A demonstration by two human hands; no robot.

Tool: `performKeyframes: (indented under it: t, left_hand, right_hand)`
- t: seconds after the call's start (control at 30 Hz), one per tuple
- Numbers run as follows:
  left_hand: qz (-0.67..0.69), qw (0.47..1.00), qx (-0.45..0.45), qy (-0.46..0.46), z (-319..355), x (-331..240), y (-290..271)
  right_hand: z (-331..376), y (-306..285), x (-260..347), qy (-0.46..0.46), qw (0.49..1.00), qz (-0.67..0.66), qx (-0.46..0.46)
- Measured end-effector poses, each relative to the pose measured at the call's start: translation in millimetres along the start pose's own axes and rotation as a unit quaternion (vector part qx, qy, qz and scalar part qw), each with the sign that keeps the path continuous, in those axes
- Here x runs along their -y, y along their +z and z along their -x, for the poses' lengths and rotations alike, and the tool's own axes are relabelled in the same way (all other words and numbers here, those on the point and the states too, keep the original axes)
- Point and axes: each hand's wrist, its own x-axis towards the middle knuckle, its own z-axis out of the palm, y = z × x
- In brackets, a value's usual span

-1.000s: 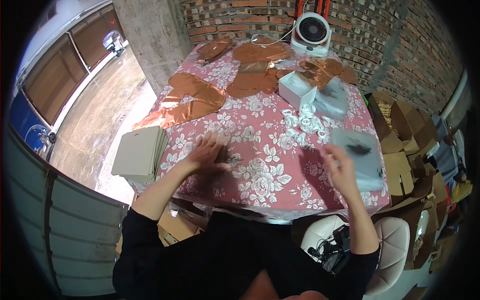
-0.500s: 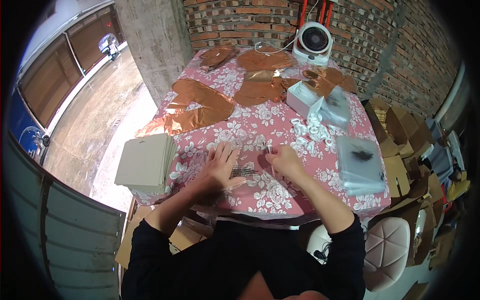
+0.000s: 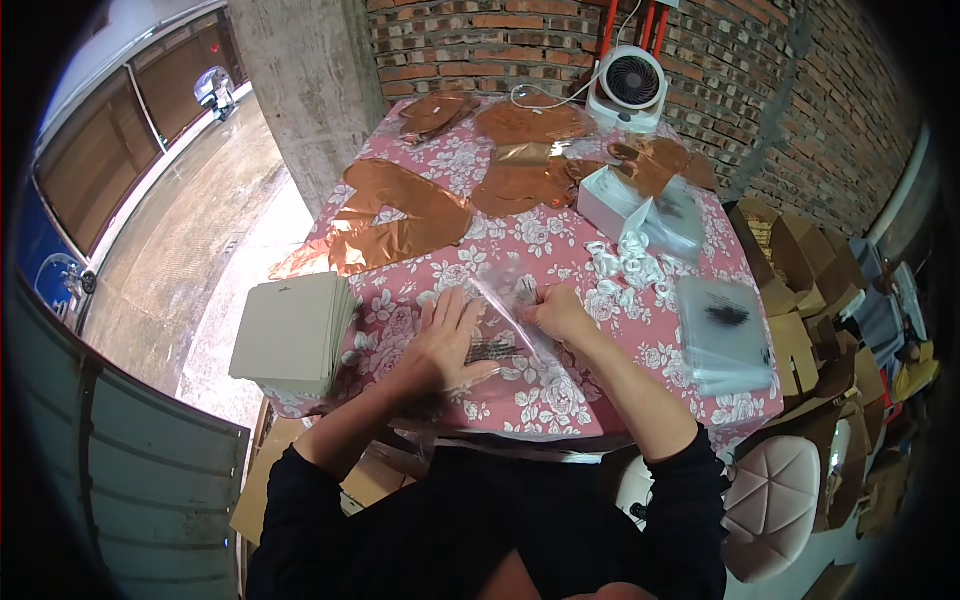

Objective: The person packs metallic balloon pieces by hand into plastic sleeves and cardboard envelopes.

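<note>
Compared with the view half a second earlier, the two hands have closed in on the near middle of the counter (image 3: 600,250), and the clear plastic bag (image 3: 510,315) now lies stretched between them. The bag, with a dark item inside, rests on the floral cloth near the counter's near edge; its long axis runs on a diagonal from far left to near right, one end pointing towards the person's right hand. The left hand (image 3: 445,345) lies flat with spread fingers on the bag's near-left part, apparently to pin it down; its grip is open, pressing rather than grasping. The right hand (image 3: 558,312) is curled at the bag's right edge, its grip closed on the film as if pinching the mouth, though the fingertips are too small to read clearly. Left of the hands, a stack of pale cards (image 3: 290,330) overhangs the counter edge. To the right lies a pile of filled clear bags (image 3: 725,335), with small white pieces (image 3: 630,265) just beyond the right hand. Copper foil balloons (image 3: 400,210) and a white fan (image 3: 630,85) occupy the far side.
</note>
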Motion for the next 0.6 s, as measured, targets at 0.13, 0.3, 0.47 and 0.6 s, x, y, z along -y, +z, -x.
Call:
performKeyframes:
  t: [0.13,0.3,0.47,0.6]
  left_hand:
    - [0.185,0.974,-0.132,0.012,-7.4,23.4,-1.2]
    - [0.167,0.97,-0.172,0.037,-49.3,24.6,-76.0]
    - [0.397,0.871,0.287,0.023,-100.5,-14.9,-129.1]
    - [0.4,0.855,0.33,0.033,-134.2,-38.1,-115.9]
  right_hand:
    - [17.7,-11.0,9.2,-0.061,0.99,-0.124,0.029]
    - [60.4,-51.9,30.8,-0.085,0.986,-0.138,0.04]
    - [95.8,-105.6,24.6,-0.142,0.975,-0.17,0.001]
    - [111.9,-154.8,12.8,-0.191,0.976,-0.092,-0.05]
